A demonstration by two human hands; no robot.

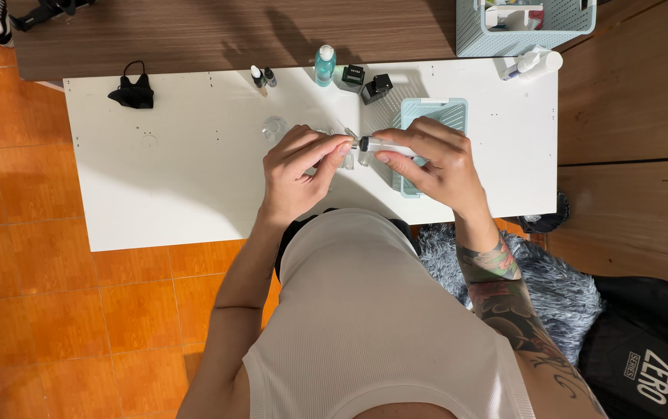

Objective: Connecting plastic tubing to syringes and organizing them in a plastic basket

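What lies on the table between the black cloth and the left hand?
In the head view, the white table is bare between the black cloth and the left hand; a small clear glass stands just above that line, near the hand.

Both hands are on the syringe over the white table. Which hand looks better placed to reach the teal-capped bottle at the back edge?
Probably the left hand. The teal-capped bottle stands almost straight beyond it, while the right hand grips the syringe barrel farther off, over the pale blue tray.

White ribbed sleeveless top (373, 310), snug fit. Both arms bare. Right forearm (505, 299), lower right of frame, carries dense floral tattoo in red, green, dark ink. Hands bare, no rings or watch visible.
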